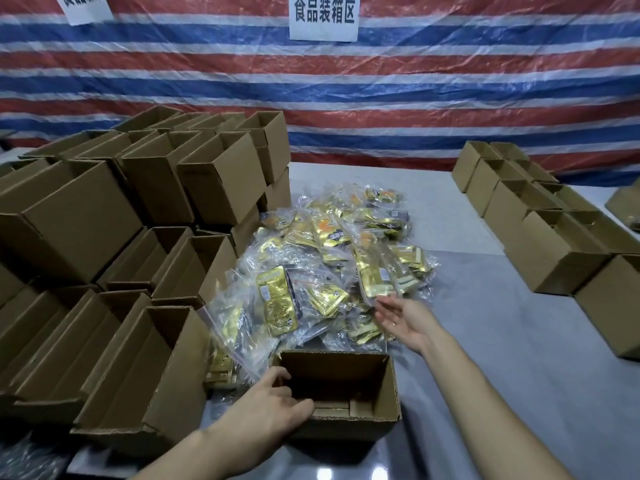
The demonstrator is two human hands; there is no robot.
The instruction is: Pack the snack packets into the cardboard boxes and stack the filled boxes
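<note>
An open, empty cardboard box [367, 379] stands on the grey table in front of me. My left hand [266, 407] grips its left wall, thumb over the rim. Behind the box lies a heap of gold snack packets in clear bags [325, 271]. My right hand [403, 322] hovers palm up, fingers relaxed, at the heap's near right edge and holds nothing.
Stacks of open empty cardboard boxes [104, 237] fill the left side, two or three layers high. A double row of open boxes [540, 220] runs along the right. Grey table surface [502, 358] lies between. A striped tarpaulin [415, 98] with white signs hangs behind.
</note>
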